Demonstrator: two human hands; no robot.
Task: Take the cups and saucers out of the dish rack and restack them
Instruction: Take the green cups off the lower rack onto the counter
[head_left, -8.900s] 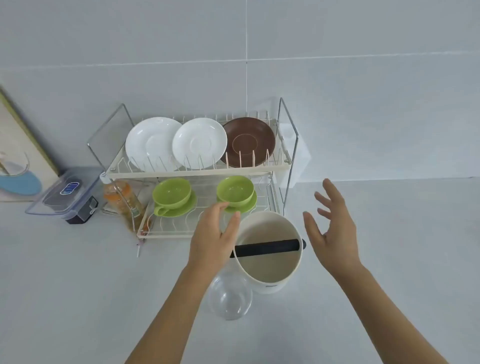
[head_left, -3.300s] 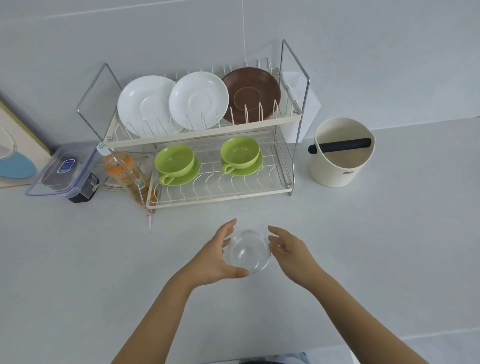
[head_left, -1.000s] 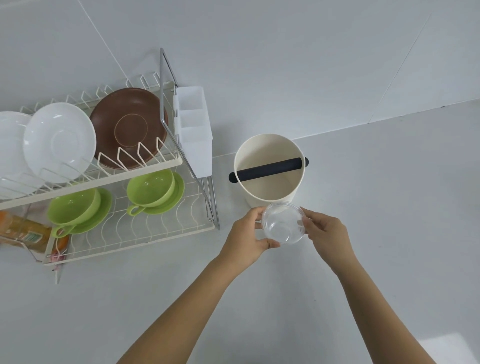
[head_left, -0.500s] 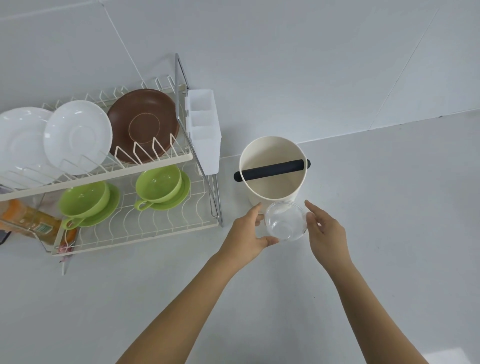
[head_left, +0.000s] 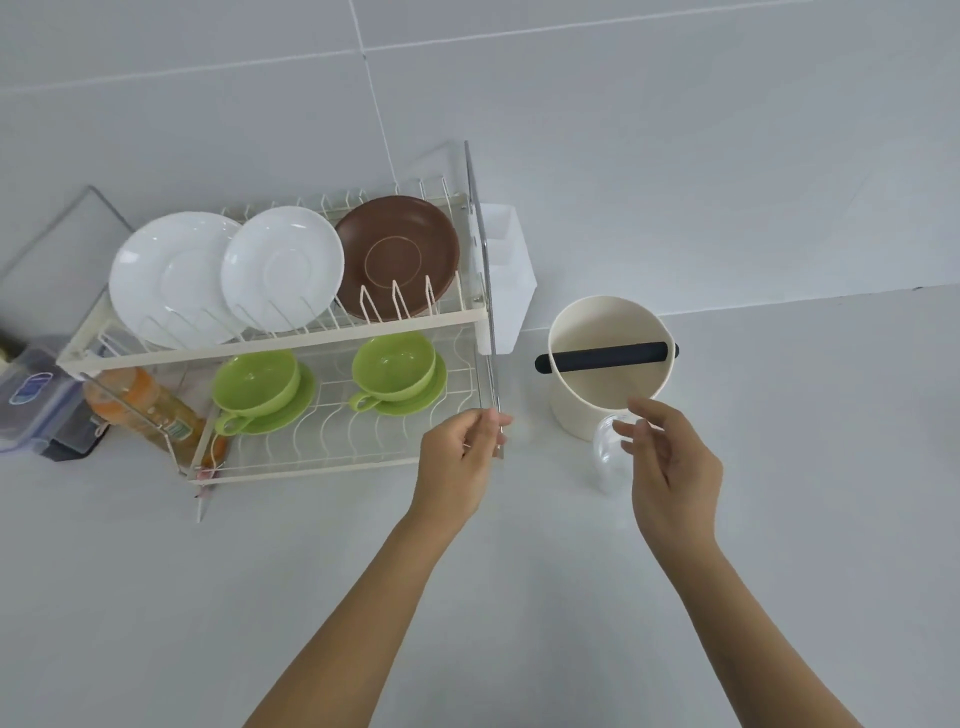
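Note:
A two-tier wire dish rack (head_left: 291, 338) stands against the wall. Its top tier holds two white saucers (head_left: 171, 275) (head_left: 283, 267) and a brown saucer (head_left: 397, 257) on edge. On the bottom tier sit two green cups (head_left: 257, 382) (head_left: 395, 366), each on a green saucer (head_left: 298, 405) (head_left: 428, 395). My left hand (head_left: 462, 462) hovers with loosely curled fingers at the rack's front right post and holds nothing. My right hand (head_left: 670, 462) is relaxed, fingertips at a clear glass bowl (head_left: 602, 460) on the counter.
A cream canister (head_left: 571, 410) with a black bar across it stands right of the rack, just behind the glass bowl. A white cutlery holder (head_left: 506, 270) hangs on the rack's right side. An orange bottle (head_left: 145, 410) and a plastic box (head_left: 31, 395) lie at the left.
My left hand has left the glass bowl and moved left to the rack's corner. The bowl now rests on the counter in front of the canister, with my right hand loosened beside it.

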